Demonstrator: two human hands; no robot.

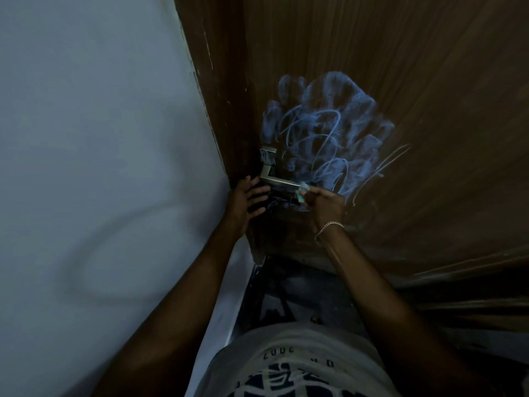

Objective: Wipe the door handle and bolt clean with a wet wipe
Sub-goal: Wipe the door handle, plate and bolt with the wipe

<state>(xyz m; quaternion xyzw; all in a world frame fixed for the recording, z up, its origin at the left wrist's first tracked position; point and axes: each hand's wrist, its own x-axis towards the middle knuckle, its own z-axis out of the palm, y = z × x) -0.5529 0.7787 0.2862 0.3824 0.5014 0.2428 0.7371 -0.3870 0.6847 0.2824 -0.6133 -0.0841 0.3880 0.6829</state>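
Note:
A silver lever door handle [279, 181] sticks out from a dark brown wooden door [429, 81], with its metal plate [267, 160] just above. My right hand [326, 203] pinches a small pale green wet wipe [302, 193] against the free end of the lever. My left hand [247, 196] lies with straight spread fingers on the door edge, just left of the handle's base. A bolt cannot be made out in the dim light.
Light blue chalk scribbles [323, 130] cover the door above and right of the handle. A pale wall [100, 138] fills the left side. Dark floor [300, 290] shows below the door, and my white printed shirt [286, 362] is at the bottom.

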